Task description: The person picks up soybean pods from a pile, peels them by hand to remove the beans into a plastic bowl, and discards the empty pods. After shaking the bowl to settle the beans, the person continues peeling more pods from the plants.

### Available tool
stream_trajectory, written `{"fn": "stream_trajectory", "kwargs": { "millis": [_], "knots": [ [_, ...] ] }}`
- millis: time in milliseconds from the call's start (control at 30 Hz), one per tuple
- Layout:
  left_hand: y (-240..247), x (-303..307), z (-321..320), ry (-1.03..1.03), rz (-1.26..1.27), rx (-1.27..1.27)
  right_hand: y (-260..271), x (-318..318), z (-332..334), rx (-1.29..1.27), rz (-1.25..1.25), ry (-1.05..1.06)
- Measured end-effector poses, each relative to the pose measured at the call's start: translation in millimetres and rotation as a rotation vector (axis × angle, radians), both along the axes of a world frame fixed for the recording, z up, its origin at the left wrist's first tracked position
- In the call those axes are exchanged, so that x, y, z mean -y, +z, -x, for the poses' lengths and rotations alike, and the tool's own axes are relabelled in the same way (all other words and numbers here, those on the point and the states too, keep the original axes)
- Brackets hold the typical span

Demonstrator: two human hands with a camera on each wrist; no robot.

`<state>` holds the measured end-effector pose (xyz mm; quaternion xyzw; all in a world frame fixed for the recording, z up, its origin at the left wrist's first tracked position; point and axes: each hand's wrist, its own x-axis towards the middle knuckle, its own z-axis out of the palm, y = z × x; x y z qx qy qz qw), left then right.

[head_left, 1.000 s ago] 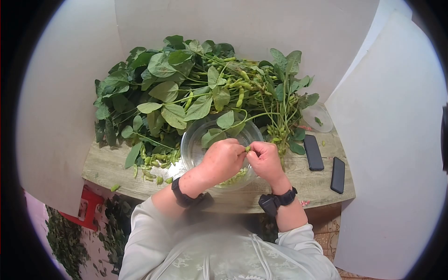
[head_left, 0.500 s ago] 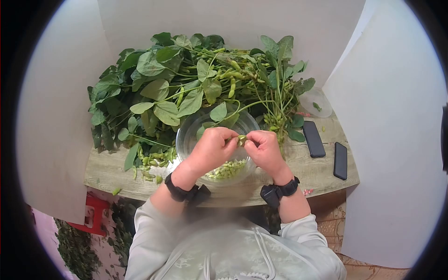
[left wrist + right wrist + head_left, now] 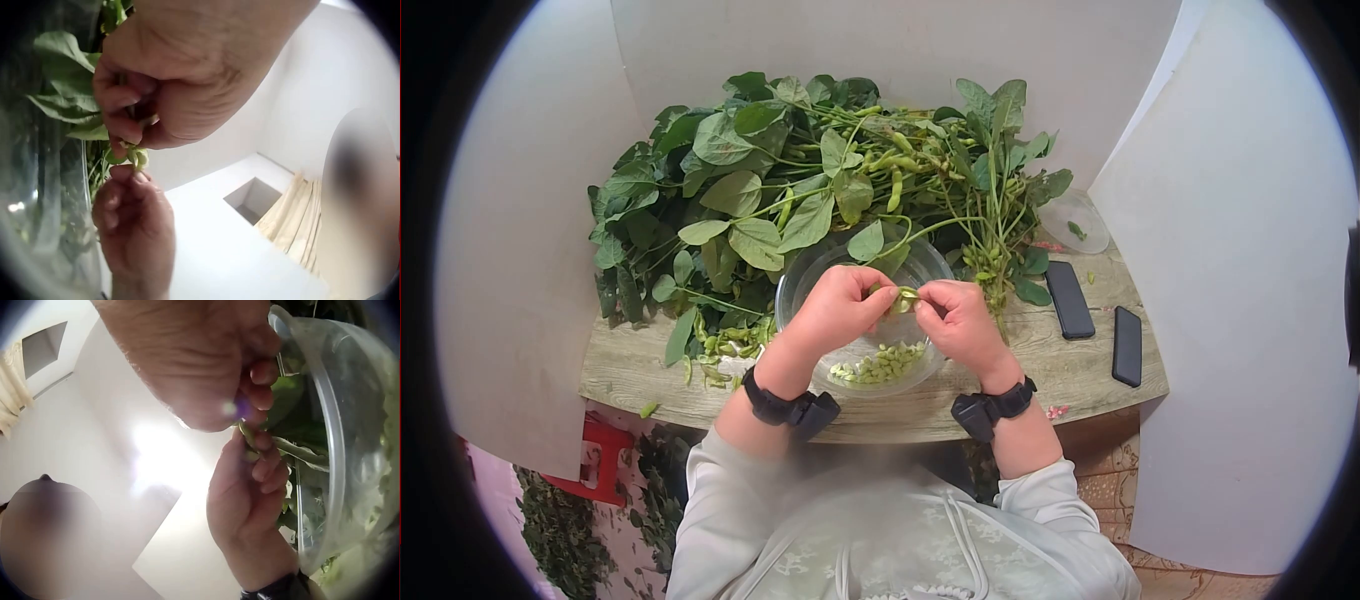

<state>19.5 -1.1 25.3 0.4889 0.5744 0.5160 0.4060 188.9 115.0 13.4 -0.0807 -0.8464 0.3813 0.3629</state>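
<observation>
Over a clear plastic bowl [image 3: 784,305], both hands meet at a green soybean pod [image 3: 908,294]. My left hand [image 3: 840,308] pinches one end between thumb and fingers; my right hand [image 3: 964,322] pinches the other. In the left wrist view the pod [image 3: 139,156] looks split, pale green inside. Fingers partly cover the pod [image 3: 249,434] in the right wrist view. Shelled pale green beans [image 3: 882,364] lie on the near side of the bowl's bottom.
A big heap of leafy soybean stalks [image 3: 740,190] fills the table's back and overhangs the bowl. Loose pods [image 3: 735,345] lie to the left. Two black phones [image 3: 1070,300] and a clear lid [image 3: 1075,218] lie at the right. White panels [image 3: 1240,300] enclose the table.
Both hands have shifted slightly left and up over the bowl. The pod between the fingertips shows more widely now, and more of the shelled beans are visible below the hands.
</observation>
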Motion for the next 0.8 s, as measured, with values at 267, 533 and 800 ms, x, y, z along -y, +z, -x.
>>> {"fn": "stream_trajectory", "kwargs": {
  "millis": [267,533,800],
  "knots": [
    [3.5,2.9,-10.6,0.258,-0.263,-0.683,0.7,9.5,5.3,0.059,-0.131,-0.172],
    [6.1,5.1,-13.5,0.227,-0.245,-0.714,-2.9,9.0,6.0,0.047,0.089,-0.063],
    [6.2,4.1,-11.5,0.252,-0.272,-0.715,-4.6,9.1,8.3,0.070,0.075,-0.099]
  ]
}}
